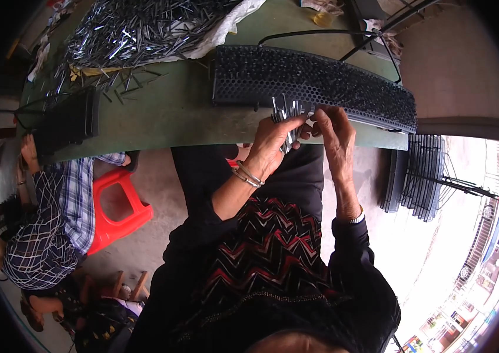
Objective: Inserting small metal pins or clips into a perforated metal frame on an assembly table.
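Note:
My left hand [276,134] is closed round a bundle of thin metal strips [285,110], their ends sticking out above and below the fingers. Beside it, at the rack's near edge, my right hand [335,130] has its thumb and forefinger pinched together; whatever is between them is too small to make out. Just beyond both hands lies a long black perforated rack [273,88]. Short dark pieces fill many of its holes, while the near left part shows bare holes.
A large heap of loose strips [137,35] lies on a pale sheet [226,26] on the green table [149,120]. Another person [43,223] sits at the left near a red stool [121,215]. Several black racks [423,176] stand at the right; thin black bars [320,32] arch above the rack.

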